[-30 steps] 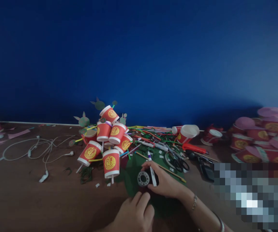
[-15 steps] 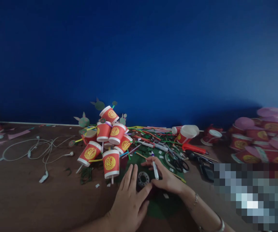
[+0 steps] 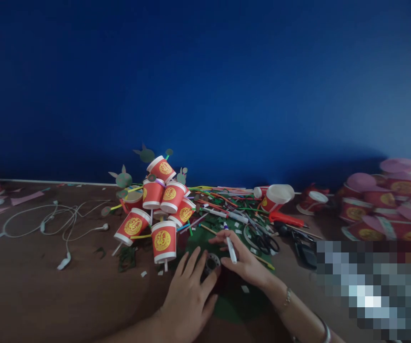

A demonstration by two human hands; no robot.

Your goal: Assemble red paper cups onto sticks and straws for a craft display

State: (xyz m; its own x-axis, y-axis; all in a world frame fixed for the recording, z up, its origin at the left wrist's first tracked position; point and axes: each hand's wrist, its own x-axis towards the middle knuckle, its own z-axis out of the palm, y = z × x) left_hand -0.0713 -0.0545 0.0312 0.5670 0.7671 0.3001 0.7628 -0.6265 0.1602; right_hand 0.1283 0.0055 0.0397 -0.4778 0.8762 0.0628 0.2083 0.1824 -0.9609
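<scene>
A white marker pen (image 3: 231, 248) with a purple end rests in my right hand (image 3: 246, 264), between thumb and curled fingers. My left hand (image 3: 190, 293) lies palm down with its fingers spread, partly over a grey disc-like ring with small holes (image 3: 213, 262). My left thumb and forefinger cover part of that ring, and I cannot make out exactly what it is. Dark green paper (image 3: 243, 305) lies under the ring and both hands. Just left of my hands stands a pile of red paper cups (image 3: 164, 242) joined with straws and green paper rabbit heads (image 3: 123, 178).
White earphones (image 3: 64, 259) lie on the brown table at left. Behind my hands are scissors (image 3: 268, 244), straws and paper scraps. A white-rimmed cup (image 3: 279, 196) and a red-handled tool (image 3: 287, 219) are back right. More red cups with pink paper (image 3: 361, 182) stand far right.
My left hand has shifted slightly left and its fingers have spread further apart, now covering more of the ring. My right hand stays almost in place with the marker pen.
</scene>
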